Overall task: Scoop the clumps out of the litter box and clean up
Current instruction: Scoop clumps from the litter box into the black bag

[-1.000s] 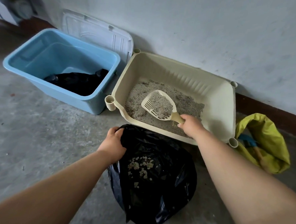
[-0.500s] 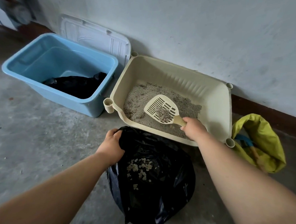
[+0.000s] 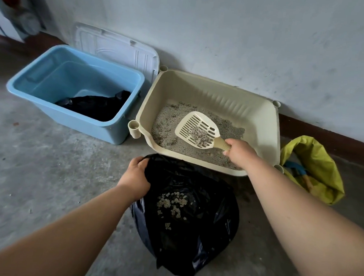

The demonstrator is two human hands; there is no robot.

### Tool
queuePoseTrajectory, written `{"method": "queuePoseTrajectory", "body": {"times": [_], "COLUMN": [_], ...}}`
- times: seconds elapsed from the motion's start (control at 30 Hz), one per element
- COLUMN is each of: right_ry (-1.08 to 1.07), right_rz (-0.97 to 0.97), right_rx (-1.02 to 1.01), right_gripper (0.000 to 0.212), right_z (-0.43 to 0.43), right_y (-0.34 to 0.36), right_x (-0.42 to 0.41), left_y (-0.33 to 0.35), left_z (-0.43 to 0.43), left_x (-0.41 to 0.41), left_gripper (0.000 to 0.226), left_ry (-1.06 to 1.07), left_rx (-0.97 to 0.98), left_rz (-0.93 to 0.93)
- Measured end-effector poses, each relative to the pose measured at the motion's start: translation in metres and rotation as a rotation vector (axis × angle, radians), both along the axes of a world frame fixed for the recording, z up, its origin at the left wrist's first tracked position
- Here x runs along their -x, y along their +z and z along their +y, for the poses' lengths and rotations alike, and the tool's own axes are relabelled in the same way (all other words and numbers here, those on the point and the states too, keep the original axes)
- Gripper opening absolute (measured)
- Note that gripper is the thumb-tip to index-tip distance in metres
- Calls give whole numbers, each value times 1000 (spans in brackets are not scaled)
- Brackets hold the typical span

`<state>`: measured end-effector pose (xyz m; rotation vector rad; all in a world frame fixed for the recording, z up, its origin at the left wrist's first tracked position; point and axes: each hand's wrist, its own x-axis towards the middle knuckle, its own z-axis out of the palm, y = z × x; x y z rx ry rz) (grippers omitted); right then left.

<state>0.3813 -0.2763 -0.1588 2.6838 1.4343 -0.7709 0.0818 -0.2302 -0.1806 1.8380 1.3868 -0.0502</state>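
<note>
Sifting, head view: the right hand (image 3: pixel 239 153) grips the scoop (image 3: pixel 196 128) by its handle, held over the litter box (image 3: pixel 221 95) near its front wall. A second ago the scoop was heaped with loose grains. Now most have dropped through the slots and only a small clump (image 3: pixel 200 135) sits at the handle end. The left hand (image 3: pixel 136 175) grips the black bag (image 3: pixel 193 233) rim, holding it open just in front of the litter box, with pale clumps (image 3: pixel 173 202) inside. The load looks ready to tip.

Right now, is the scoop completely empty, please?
No, a clump of litter lies on the scoop, which the right hand holds over the litter box.
</note>
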Motion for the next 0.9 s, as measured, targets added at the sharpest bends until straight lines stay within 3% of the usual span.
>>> {"method": "queuePoseTrajectory", "body": {"times": [0.2, 0.43, 0.53, 0.67, 0.9], "right_ry": [39, 223, 389, 638, 605], "right_rz": [101, 121, -15, -219, -375], "right_rx": [-99, 65, 26, -235, -370], "right_gripper": [47, 57, 52, 43, 41], "right_z": [-10, -45, -58, -66, -69], "right_y": [29, 25, 17, 13, 17], "right_x": [6, 24, 28, 28, 24], "left_y": [4, 0, 0, 0, -2], "left_z": [0, 4, 4, 3, 2], "left_x": [1, 9, 12, 15, 25], "left_gripper": [69, 71, 70, 66, 64], "left_ry": [5, 48, 52, 50, -28], "left_rx": [-12, 1, 2, -6, 61], "left_rz": [-10, 9, 17, 16, 124]}}
